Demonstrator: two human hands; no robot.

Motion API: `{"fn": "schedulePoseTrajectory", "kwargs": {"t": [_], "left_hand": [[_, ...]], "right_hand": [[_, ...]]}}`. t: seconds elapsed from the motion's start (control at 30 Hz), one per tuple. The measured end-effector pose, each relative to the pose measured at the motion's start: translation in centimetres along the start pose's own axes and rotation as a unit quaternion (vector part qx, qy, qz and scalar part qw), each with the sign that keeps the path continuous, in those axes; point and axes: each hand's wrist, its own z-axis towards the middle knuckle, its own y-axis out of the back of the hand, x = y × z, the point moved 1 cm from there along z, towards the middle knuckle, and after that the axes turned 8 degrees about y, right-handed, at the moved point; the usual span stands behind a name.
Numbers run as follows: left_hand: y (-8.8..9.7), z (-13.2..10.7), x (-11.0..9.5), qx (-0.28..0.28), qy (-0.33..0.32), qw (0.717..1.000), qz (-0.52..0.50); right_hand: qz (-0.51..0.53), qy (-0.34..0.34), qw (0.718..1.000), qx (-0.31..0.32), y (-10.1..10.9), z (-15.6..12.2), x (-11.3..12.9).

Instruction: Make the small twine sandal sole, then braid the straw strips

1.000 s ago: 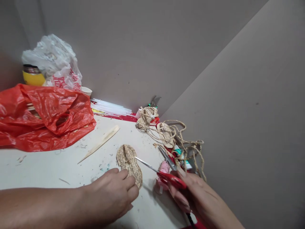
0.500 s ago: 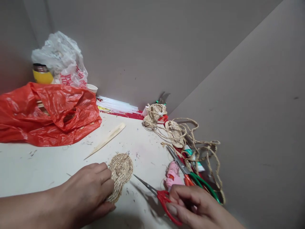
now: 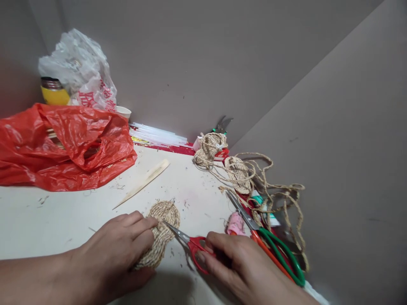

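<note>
Woven straw sole (image 3: 163, 235): tan, figure-eight outline, lying flat on the tabletop (image 3: 57, 220); small red-handled scissors (image 3: 187, 238): slender steel blades pointing left, tips touching the sole's upper lobe.

Left hand (image 3: 119, 250) pins woven sole (image 3: 160, 237); right hand (image 3: 244, 271) grips red scissors (image 3: 190, 243).

Rough braided straw sole (image 3: 160, 237); small scissors (image 3: 187, 242) with shiny metal blades, glossy red plastic handles; crinkled glossy bag (image 3: 68, 146).

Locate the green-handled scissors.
The green-handled scissors lie lower right in the head view, just right of the right hand, blades toward the straw rope coils.
</note>
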Motion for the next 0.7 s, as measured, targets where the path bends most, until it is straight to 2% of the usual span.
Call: {"fn": "schedulePoseTrajectory", "kwargs": {"t": [0.4,0.7], "left_hand": [[0.4,0.5,-0.2,0.039,0.009,0.999,-0.017],[0.6,0.5,-0.2,0.039,0.010,0.999,-0.026]], "right_hand": [[0.017,0.009,1.000,0.006,-0.1,0.8,0.0],[0.013,-0.002,0.999,0.034,-0.1,0.9,0.2]]}}
